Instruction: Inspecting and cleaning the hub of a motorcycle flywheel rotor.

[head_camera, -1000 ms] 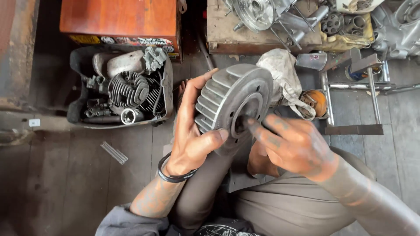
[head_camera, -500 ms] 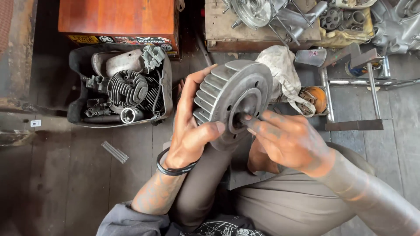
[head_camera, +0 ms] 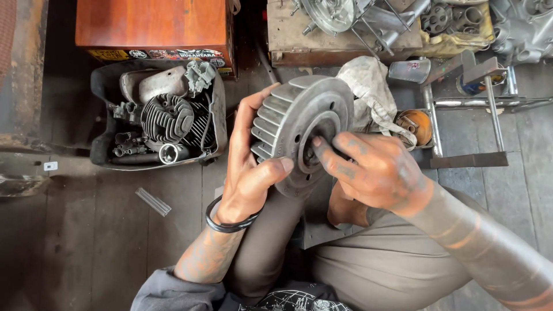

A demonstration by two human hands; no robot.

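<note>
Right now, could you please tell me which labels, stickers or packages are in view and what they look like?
Stickers: a row along the orange wooden box's front edge, upper left; yellow, white and dark patches.
Small tag: on the floor at far left; white, rectangular.
No screens or packages.

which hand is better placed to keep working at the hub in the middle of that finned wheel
Right, probably. The right hand already has its fingertips at the centre hub of the finned wheel, while the left hand grips the finned rim, steadying it.
</note>
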